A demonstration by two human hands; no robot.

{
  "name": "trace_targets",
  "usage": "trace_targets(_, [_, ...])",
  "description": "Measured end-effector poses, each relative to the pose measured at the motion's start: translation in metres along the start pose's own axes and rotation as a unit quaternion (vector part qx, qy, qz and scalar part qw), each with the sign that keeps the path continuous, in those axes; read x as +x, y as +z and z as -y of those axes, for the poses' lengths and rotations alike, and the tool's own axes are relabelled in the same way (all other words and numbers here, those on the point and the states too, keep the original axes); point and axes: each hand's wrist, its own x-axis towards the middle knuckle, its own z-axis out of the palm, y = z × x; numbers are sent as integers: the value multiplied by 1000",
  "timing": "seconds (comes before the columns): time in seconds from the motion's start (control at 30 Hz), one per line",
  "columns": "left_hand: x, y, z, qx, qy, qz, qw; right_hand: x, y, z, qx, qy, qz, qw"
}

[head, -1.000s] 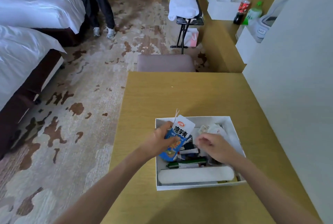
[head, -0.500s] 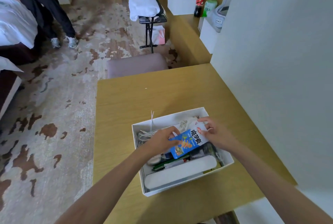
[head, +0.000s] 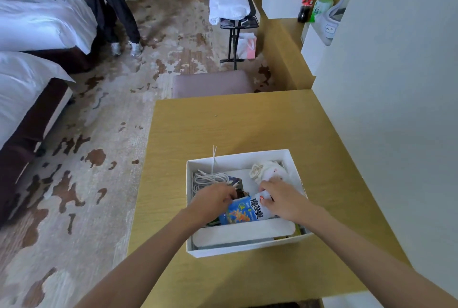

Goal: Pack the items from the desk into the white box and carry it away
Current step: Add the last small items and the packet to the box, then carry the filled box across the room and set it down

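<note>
The wooden desk point(head: 247, 129) fills the centre of the frame, with the white box point(head: 238, 158) resting on it at lower centre. Inside the box, the left hand point(head: 213, 202) and right hand point(head: 285, 199) each curl their fingers round one end of a blue snack packet point(head: 244, 212) (tilted, lying over other items). A coiled white cable point(head: 208, 178) lies in the box's upper left corner.

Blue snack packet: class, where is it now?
In the head view, the blue snack packet lies inside the white box, held between the left hand and right hand.
</note>
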Motion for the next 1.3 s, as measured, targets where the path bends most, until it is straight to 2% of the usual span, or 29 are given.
trace_targets(0.17, [-18,-4,12,-28,-52,-62,996,10,13,14,-44,-66,30,996])
trace_targets(0.27, [-29,-9,12,-41,-39,-157,986,14,19,19,-80,-100,43,991])
trace_targets(0.37, [-39,-18,16,-9,-17,-270,963,20,16,17,-51,-99,14,994])
trace_targets(0.47, [-48,-26,29,16,-54,-315,947,24,4,7,6,-75,-45,996])
trace_targets(0.57, [-51,-26,45,3,-116,-285,952,24,-9,-6,41,-49,-108,992])
trace_targets(0.7, [-42,-24,56,-104,-180,-182,961,22,-21,-27,48,11,-233,971])
trace_targets(0.8, [-35,-24,55,-133,-203,-112,964,12,-21,-37,33,63,-263,962])
trace_targets(0.97, [-37,-15,52,-147,-210,-76,964,-11,-5,-38,104,152,-253,950])
trace_targets(1.1, [-40,-8,57,-139,-233,-49,961,-19,4,-39,210,253,-194,924])
trace_targets(1.23, [-44,-8,53,-162,-299,7,940,-19,9,-49,167,265,-116,943])
trace_targets(1.3, [-44,-10,46,-172,-318,37,931,-18,9,-52,130,254,-108,952])
